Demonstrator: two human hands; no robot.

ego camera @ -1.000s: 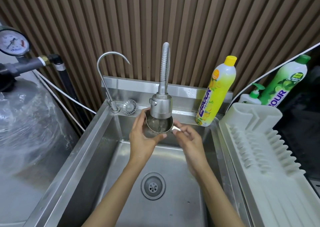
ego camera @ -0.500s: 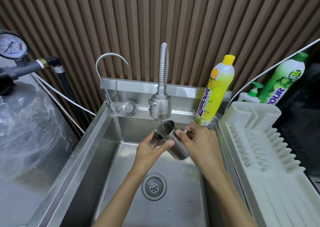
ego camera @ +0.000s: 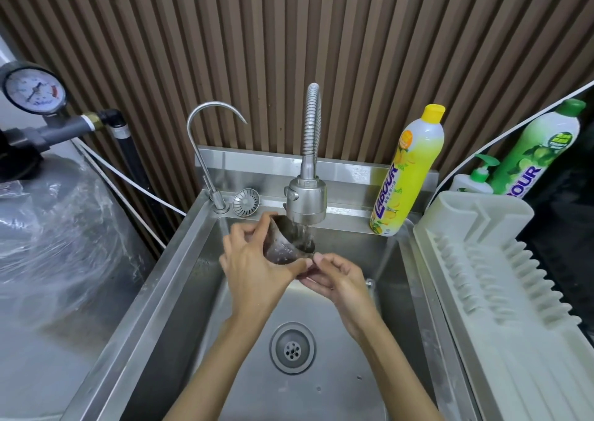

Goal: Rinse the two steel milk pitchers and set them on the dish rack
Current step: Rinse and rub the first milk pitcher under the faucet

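Note:
One steel milk pitcher [ego camera: 284,245] is held over the sink [ego camera: 180,292], tilted with its mouth up under the running spray tap [ego camera: 306,203]. Water streams into it. My left hand [ego camera: 254,261] wraps the pitcher's left side and bottom. At the pitcher's right lower side my right hand [ego camera: 336,277] grips it, the handle hidden under the fingers. The white dish rack [ego camera: 501,285] to the right of the sink carries nothing. A second pitcher is not in view.
A thin curved tap [ego camera: 210,150] and a loose strainer [ego camera: 246,202] sit at the sink's back left. A yellow detergent bottle [ego camera: 408,173] stands on the back ledge; a green bottle [ego camera: 543,144] and pump bottle [ego camera: 475,179] behind the rack. The drain [ego camera: 292,346] is below my hands.
The pitcher has swung from lying sideways under the tap, mouth to the left, to mouth-up under the stream. My right hand has dropped from the handle side to underneath.

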